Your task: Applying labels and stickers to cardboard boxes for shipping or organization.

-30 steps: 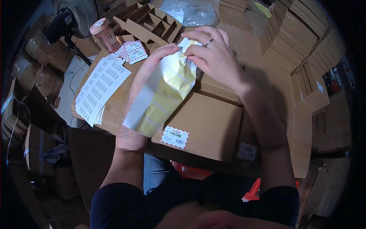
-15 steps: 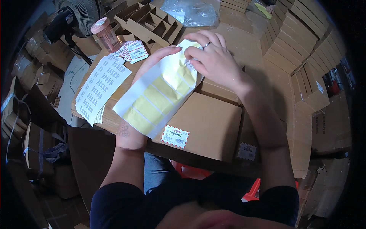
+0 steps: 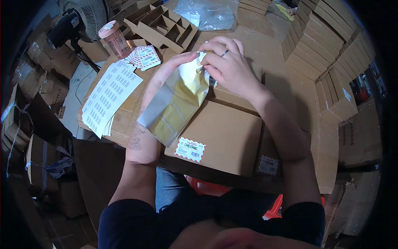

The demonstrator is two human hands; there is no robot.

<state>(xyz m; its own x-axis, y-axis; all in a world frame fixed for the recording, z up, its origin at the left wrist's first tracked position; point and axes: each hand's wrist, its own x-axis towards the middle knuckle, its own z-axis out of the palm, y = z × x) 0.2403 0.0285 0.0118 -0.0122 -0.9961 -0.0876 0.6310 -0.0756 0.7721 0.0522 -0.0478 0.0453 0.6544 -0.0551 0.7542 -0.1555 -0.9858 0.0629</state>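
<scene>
Over the table I hold a white label backing sheet [image 3: 174,110] with rows of yellow rectangles. My left hand [image 3: 174,66] is behind its left side, thumb over the upper edge; most of its fingers are hidden by the sheet. My right hand [image 3: 228,62], a ring on one finger, is closed on the crumpled upper end. Below the sheet lies a closed brown cardboard box [image 3: 226,133], with a red-and-white bordered sticker [image 3: 190,150] at its front left corner. Another cardboard box [image 3: 234,97] is partly visible behind it.
Left are printed label sheets [image 3: 110,95], bordered cards [image 3: 147,57] and a pink-lidded cup [image 3: 115,39]. A divided cardboard tray [image 3: 166,27] and clear plastic bag [image 3: 205,14] lie at the back. Stacked boxes [image 3: 317,45] line the right; a fan [image 3: 85,20] stands far left.
The sheet has bunched up more at its upper end and narrowed, its lower corner shifting right and up. My right hand has moved slightly left. The boxes have stayed put.
</scene>
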